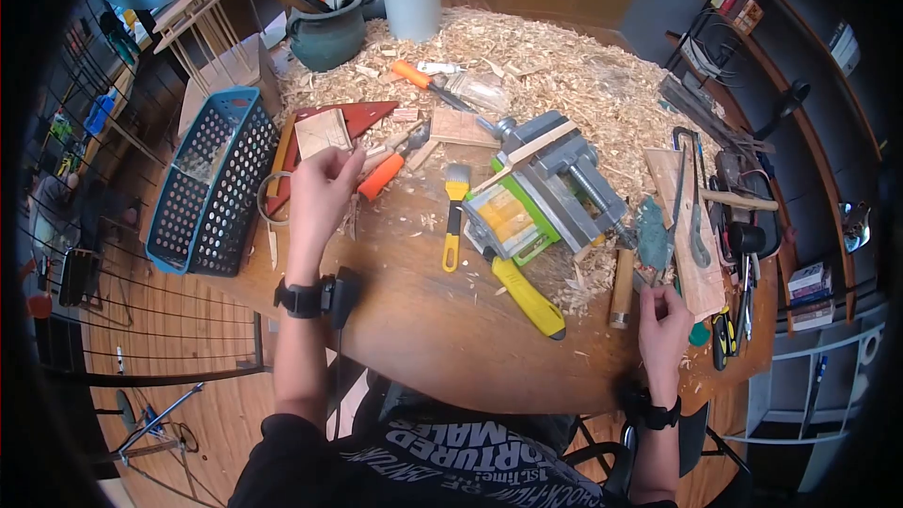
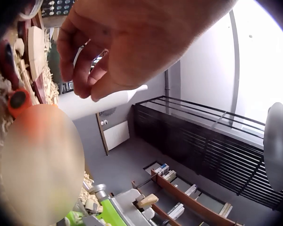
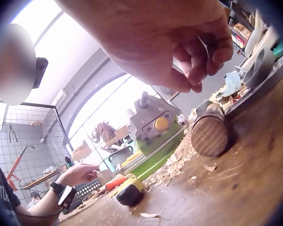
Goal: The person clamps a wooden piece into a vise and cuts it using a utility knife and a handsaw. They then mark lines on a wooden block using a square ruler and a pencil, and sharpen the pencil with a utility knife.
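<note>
My left hand (image 1: 324, 193) hovers over the left part of the wooden table, fingers loosely curled and thumb near the fingertips. Nothing shows between them in the left wrist view. Below and beyond it lie a square wood block (image 1: 323, 132) and an orange-handled tool (image 1: 380, 176). Over the right side hangs my right hand (image 1: 664, 327), also loosely curled, with nothing visible in its fingers. It is nearest to a round wooden handle (image 3: 210, 135) and a crumpled teal cloth (image 1: 653, 233). Between the hands stands a grey and green bench vise (image 1: 555, 183) with a wood strip across its top.
Wood shavings (image 1: 583, 66) cover the table's far half. A yellow-handled brush (image 1: 454, 216) and a yellow knife (image 1: 527, 296) lie before the vise. A blue perforated basket (image 1: 202, 179) stands left, a dark pot (image 1: 326, 33) behind. Saws, pliers (image 1: 722, 339) and a board (image 1: 687, 226) crowd the right.
</note>
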